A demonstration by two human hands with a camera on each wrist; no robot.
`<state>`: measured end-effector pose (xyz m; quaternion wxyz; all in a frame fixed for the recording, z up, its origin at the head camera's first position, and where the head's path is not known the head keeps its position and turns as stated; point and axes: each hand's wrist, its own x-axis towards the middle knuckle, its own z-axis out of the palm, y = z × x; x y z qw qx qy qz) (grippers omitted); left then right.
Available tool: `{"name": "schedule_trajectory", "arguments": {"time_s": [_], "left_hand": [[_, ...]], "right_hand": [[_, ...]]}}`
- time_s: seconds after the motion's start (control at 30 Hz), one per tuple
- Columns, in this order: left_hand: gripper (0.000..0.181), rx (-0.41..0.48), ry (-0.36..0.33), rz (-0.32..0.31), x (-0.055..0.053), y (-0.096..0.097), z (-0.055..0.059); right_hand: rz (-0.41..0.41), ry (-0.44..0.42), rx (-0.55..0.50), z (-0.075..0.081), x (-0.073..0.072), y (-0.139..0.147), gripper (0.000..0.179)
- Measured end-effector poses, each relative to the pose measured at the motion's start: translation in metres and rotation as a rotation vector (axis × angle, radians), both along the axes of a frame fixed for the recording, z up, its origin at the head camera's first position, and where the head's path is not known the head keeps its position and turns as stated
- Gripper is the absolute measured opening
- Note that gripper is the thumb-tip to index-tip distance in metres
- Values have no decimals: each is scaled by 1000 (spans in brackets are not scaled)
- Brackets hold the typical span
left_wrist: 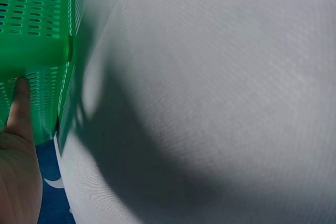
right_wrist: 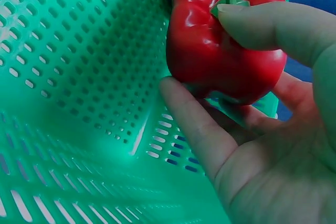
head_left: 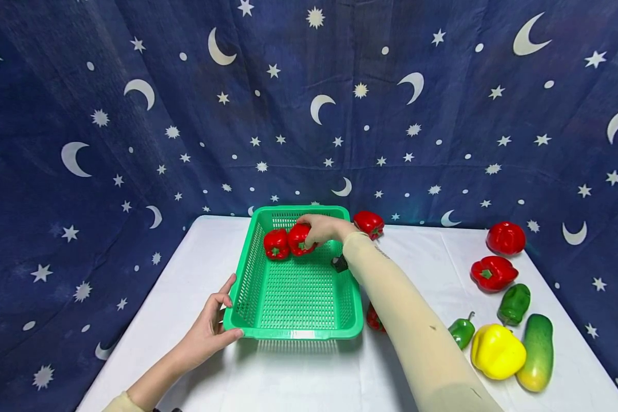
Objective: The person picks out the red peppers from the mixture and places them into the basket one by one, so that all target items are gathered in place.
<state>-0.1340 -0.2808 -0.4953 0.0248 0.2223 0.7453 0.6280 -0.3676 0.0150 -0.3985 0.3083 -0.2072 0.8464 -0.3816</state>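
A green plastic basket (head_left: 298, 333) with perforated walls stands on the white-covered table. My right hand (head_left: 321, 230) reaches into its back part and grips a red bell pepper (right_wrist: 220, 51), thumb by the green stem and fingers around the underside. Just left of it in the basket is another red bell pepper (head_left: 276, 244). My left hand (head_left: 208, 326) holds the basket's front left corner, thumb at the front rim and fingers along the left side. One finger (left_wrist: 21, 108) touches the perforated wall in the left wrist view.
Behind the right forearm lie a red pepper (head_left: 368, 224) and a partly hidden one (head_left: 375, 319). On the right are red peppers (head_left: 506, 238), green peppers (head_left: 515, 303), a yellow pepper (head_left: 497, 352) and a green-yellow cucumber-like vegetable (head_left: 537, 352). A starry blue curtain (head_left: 288, 114) hangs behind the table.
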Motion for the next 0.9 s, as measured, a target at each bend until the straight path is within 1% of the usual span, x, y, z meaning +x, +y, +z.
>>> {"name": "schedule_trajectory", "arguments": {"time_s": [0.2,0.53,0.77,0.9], "left_hand": [[46,0,1,1,0,0,0],[46,-5,-12,4,1,0,1],[46,4,-8,-1,0,0,1],[46,3,-7,-4,-1,-1,0]], "right_hand": [[6,5,38,-5,-2,-1,85],[26,55,101,-12,-4,-5,84],[32,61,146,-16,-5,-6,86],[37,127,212,-17,-7,-7,84]]}}
